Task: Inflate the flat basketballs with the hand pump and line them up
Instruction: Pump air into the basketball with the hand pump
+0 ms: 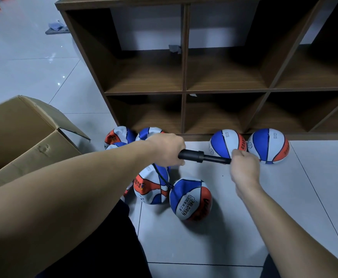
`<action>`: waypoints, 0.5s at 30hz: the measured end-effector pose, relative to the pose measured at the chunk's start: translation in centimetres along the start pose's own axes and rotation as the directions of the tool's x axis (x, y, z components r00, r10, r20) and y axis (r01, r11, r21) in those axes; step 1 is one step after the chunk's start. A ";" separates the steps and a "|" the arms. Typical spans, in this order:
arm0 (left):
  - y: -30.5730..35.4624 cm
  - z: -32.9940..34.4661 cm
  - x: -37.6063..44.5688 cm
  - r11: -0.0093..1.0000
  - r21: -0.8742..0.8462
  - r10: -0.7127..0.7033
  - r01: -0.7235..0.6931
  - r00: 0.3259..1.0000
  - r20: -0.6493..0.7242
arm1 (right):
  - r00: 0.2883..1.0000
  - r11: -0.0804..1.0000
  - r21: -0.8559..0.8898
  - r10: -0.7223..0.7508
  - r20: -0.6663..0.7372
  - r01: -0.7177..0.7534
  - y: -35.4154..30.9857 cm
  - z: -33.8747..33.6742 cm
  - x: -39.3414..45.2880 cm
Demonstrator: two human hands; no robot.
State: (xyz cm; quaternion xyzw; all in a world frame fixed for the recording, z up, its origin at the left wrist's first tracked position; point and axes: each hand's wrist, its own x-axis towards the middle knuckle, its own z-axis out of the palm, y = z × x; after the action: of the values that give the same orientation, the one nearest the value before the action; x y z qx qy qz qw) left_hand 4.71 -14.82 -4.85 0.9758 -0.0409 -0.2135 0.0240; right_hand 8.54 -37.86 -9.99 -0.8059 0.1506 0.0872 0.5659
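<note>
A black hand pump lies level above the floor. My left hand grips its barrel and my right hand grips the handle end. A thin black hose runs from the pump down to a blue, white and orange basketball in front of me. Beside it lies a crumpled flat ball. Two round balls stand side by side against the shelf base. More flat balls are piled at the shelf's left corner.
A brown wooden cubby shelf stands ahead, its compartments bare apart from scraps of tape. An open cardboard box sits at my left. The floor is pale glossy tile. My dark trouser leg shows at the bottom.
</note>
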 end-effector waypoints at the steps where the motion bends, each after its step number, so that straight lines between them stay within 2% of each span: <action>1: -0.7 -0.1 -0.1 1.000 -0.025 -0.010 0.010 1.000 0.018 | 0.999 0.999 0.020 0.036 -0.017 -0.036 0.2 -0.7 0.5; 4: -1.5 0.0 -0.2 0.997 -0.073 -0.010 0.014 0.999 0.048 | 0.997 0.997 0.043 0.071 -0.027 -0.070 0.5 -1.4 1.1; 10: 0.0 0.1 0.3 0.998 0.063 0.004 -0.003 1.000 -0.014 | 0.983 1.000 0.011 0.001 -0.182 0.000 0.5 1.0 -0.7; 15: 1.0 0.5 0.2 0.992 0.113 0.053 -0.049 0.998 -0.027 | 0.988 0.999 0.047 0.006 -0.156 0.001 0.7 2.9 -2.4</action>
State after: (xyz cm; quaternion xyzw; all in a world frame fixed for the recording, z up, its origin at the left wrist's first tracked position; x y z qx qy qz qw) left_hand 4.56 -15.85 -5.32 0.9773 -0.0774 -0.1954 -0.0249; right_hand 6.13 -34.98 -10.87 -0.7965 0.1975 0.0211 0.5711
